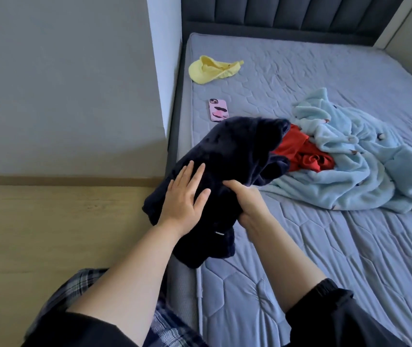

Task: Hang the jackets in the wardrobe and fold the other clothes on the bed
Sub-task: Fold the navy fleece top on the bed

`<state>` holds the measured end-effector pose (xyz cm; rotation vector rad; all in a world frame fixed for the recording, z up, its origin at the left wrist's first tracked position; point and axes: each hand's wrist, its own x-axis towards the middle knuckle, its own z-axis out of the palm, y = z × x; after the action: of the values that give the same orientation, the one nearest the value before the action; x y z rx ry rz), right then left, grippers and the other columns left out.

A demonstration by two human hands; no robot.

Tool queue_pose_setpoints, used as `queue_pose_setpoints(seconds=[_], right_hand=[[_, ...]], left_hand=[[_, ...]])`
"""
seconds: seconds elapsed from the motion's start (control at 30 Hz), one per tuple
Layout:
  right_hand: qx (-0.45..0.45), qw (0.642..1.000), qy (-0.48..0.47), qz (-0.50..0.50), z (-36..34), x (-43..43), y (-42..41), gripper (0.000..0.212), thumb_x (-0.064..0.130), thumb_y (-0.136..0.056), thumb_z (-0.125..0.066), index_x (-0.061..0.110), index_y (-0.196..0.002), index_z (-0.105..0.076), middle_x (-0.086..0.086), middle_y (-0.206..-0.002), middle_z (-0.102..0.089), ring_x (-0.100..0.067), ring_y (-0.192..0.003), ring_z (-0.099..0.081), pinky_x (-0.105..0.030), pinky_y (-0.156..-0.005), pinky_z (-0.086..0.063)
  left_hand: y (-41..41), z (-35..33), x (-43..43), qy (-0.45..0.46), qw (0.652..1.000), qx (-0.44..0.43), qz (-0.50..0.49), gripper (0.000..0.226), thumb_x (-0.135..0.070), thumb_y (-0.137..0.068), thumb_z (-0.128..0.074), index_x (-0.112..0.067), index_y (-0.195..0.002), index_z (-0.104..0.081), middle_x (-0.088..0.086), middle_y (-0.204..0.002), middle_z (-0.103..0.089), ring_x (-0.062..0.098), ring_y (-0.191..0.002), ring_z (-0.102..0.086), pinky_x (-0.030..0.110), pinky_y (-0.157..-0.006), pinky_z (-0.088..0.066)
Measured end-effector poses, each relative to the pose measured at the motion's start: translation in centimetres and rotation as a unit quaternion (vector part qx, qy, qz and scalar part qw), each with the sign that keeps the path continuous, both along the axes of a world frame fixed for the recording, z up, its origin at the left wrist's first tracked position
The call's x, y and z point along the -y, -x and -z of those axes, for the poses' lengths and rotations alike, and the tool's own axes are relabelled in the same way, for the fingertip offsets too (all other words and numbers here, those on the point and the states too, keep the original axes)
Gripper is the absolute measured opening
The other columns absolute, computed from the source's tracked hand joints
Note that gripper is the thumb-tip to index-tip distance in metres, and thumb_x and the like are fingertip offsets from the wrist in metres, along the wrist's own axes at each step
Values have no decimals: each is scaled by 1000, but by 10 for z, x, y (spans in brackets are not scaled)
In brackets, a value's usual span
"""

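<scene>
Navy fleece beneath flat left fingers, within curled right fingers.

Black sleeves up top: the left sleeve loose and wide, the right sleeve bunched in folds at its cuff. Below them, left forearm and right forearm are bare down to left hand and right hand. And there, checked trousers, navy with pale grey lines.

Fingertips of my right grip vanish under the dark garment, which also covers a lower corner of the phone and part of the red garment; the bed is cropped at right.
</scene>
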<state>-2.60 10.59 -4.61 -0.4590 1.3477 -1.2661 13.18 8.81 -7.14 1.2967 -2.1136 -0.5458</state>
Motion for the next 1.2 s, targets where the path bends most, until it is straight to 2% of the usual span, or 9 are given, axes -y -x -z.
queue_pose_setpoints(seconds=[0.1, 0.2, 0.27, 0.33, 0.43, 0.6, 0.8, 1.03, 1.2], right_hand=[[-104, 994, 8, -34, -27, 27, -39, 33, 18, -75, -72, 9, -106, -66, -9, -91, -73, -25, -86, -70, -37, -77, -58], [-231, 965, 54, -107, -53, 55, -88, 22, 16, -72, -72, 11, -93, -67, -6, -78, -72, -21, -74, -71, -30, -62, -58], [-332, 923, 98, -169, -68, 75, -130, 9, 15, -71, -68, 13, -78, -64, -6, -71, -69, -24, -69, -69, -33, -58, -57], [-427, 864, 131, -230, -78, 96, -179, 12, 17, -70, -65, 21, -66, -54, -1, -65, -63, -24, -67, -64, -33, -55, -50], [-505, 796, 167, -288, -80, 135, -260, 18, 22, -72, -63, 25, -66, -47, 6, -63, -56, -23, -66, -60, -26, -53, -37], [-539, 734, 190, -368, -67, 190, -399, 16, 27, -75, -62, 19, -86, -55, 2, -73, -60, -26, -70, -59, -27, -61, -40], [-545, 685, 190, -444, -117, 199, -508, 19, 27, -78, -62, 23, -90, -48, 6, -69, -53, -18, -59, -50, -23, -53, -35], [-508, 669, 210, -500, -309, 195, -593, 20, 26, -79, -61, 17, -97, -55, 2, -74, -57, -14, -60, -54, -20, -46, -33], [-491, 629, 276, -536, -459, 172, -664, 11, 27, -80, -60, 21, -84, -52, 7, -65, -52, -8, -55, -49, -19, -44, -30]], left_hand=[[-24, -10, 5, -8, 990, -110, -84, 55, -37, -98, -33, -25, -150, -19, 3, -159, -17, 15, -147, -13, 40, -119, -14], [-59, -22, 24, -85, 948, -264, -158, 49, -31, -104, -28, -24, -152, -18, -1, -159, -18, 13, -146, -15, 35, -120, -14], [-88, -29, 44, -159, 877, -418, -178, 48, -36, -104, -24, -23, -151, -25, 1, -154, -31, 14, -142, -28, 37, -118, -22], [-128, -32, 67, -256, 771, -551, -192, 53, -49, -102, -22, -22, -144, -39, 6, -141, -50, 18, -129, -49, 39, -109, -38], [-204, -32, 95, -317, 679, -629, -207, 64, -62, -97, -21, -19, -119, -63, 5, -103, -73, 16, -94, -70, 28, -76, -57], [-335, -12, 132, -289, 642, -662, -255, 67, -62, -97, -21, -16, -125, -60, 8, -111, -70, 21, -104, -66, 40, -100, -47], [-427, -60, 124, -272, 586, -697, -310, 70, -62, -97, -20, -12, -134, -53, 15, -124, -63, 29, -115, -60, 48, -106, -41], [-511, -255, 111, -245, 567, -683, -388, 67, -59, -98, -22, -11, -131, -55, 15, -119, -65, 30, -111, -61, 46, -104, -44], [-576, -405, 81, -196, 530, -710, -420, 67, -63, -95, -26, -14, -130, -57, 15, -122, -64, 31, -115, -59, 46, -106, -41]])
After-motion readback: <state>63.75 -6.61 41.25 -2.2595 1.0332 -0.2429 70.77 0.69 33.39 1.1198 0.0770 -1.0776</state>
